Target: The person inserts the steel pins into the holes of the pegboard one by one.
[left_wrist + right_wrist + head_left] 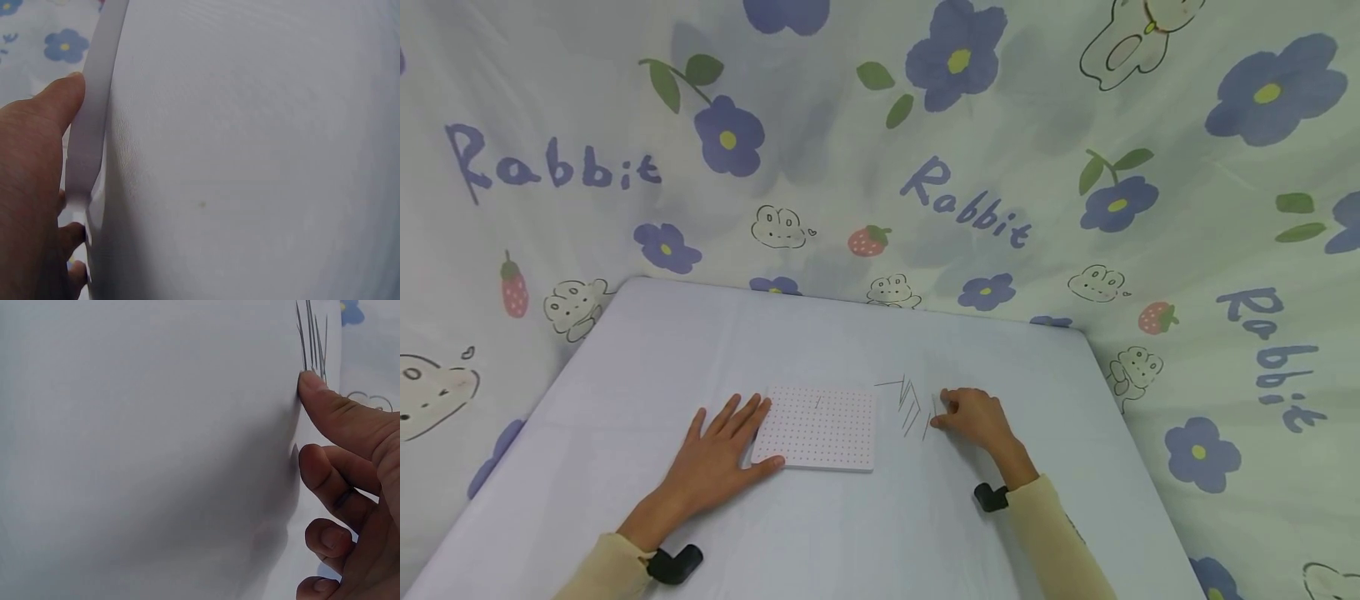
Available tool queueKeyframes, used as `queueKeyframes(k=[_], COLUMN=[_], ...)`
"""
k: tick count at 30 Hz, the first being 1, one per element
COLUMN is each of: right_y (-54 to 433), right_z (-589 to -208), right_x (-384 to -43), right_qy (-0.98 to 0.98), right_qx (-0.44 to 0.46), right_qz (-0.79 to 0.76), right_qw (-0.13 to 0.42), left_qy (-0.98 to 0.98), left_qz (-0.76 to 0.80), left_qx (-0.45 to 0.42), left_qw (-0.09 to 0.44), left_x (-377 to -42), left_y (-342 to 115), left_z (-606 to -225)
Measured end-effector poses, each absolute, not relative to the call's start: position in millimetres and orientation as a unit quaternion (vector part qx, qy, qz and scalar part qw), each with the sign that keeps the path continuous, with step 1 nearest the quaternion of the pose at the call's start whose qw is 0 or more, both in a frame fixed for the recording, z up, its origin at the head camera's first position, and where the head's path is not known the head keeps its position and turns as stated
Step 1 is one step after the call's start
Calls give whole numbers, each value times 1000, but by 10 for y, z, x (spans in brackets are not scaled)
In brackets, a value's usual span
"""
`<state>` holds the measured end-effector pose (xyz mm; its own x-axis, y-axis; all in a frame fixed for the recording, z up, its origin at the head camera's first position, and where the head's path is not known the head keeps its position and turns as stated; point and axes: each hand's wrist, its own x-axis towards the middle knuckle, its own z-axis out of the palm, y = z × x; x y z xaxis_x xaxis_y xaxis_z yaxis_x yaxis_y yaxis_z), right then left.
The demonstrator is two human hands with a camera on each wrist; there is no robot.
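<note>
A white board with a grid of small holes point(827, 433) lies flat on the table. My left hand point(715, 458) rests at its left side with fingers spread, the thumb along the near edge; the left wrist view shows the thumb point(65, 97) against the board's side. One thin needle-like pin point(818, 402) shows over the board's far part. Right of the board, several thin dark pins point(912, 398) lie scattered on the cloth. My right hand point(977, 419) is beside them, thumb and index finger apart, thumb tip point(310, 381) right at the pins' ends, nothing visible between the fingers.
A white cloth covers the table point(820, 533). Behind and on both sides hangs a curtain point(820, 167) printed with flowers, rabbits and strawberries. Black wrist cameras point(676, 565) sit at both cuffs.
</note>
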<state>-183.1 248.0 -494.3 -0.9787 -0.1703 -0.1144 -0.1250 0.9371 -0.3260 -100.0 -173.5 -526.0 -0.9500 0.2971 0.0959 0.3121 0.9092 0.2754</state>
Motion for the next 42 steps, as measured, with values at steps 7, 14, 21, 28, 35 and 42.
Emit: queueKeyframes(k=[7, 14, 21, 28, 35, 42], right_y=[2456, 2438, 2414, 2396, 2377, 2352], right_z=[-4898, -4904, -4931, -4943, -4924, -4949], right_x=[-1869, -1904, -1919, -1922, -1942, -1949], right_qy=[983, 984, 984, 981, 981, 984], right_qx=[-77, -74, -68, -62, -50, -67], right_qz=[-153, -151, -158, -178, -187, -163], right_qw=[67, 54, 50, 34, 23, 2], left_qy=[-977, -977, -977, -977, -978, -978], left_qz=[-146, -145, -147, -147, -144, -144], left_qx=[-156, -153, -150, -150, -150, -151], left_qw=[29, 30, 27, 29, 25, 29], left_x=[-1001, -1012, -1000, -992, -983, -990], left_y=[-1736, -1750, -1755, -1750, -1736, -1737], left_z=[-5254, -5276, -5267, -5262, -5254, -5245])
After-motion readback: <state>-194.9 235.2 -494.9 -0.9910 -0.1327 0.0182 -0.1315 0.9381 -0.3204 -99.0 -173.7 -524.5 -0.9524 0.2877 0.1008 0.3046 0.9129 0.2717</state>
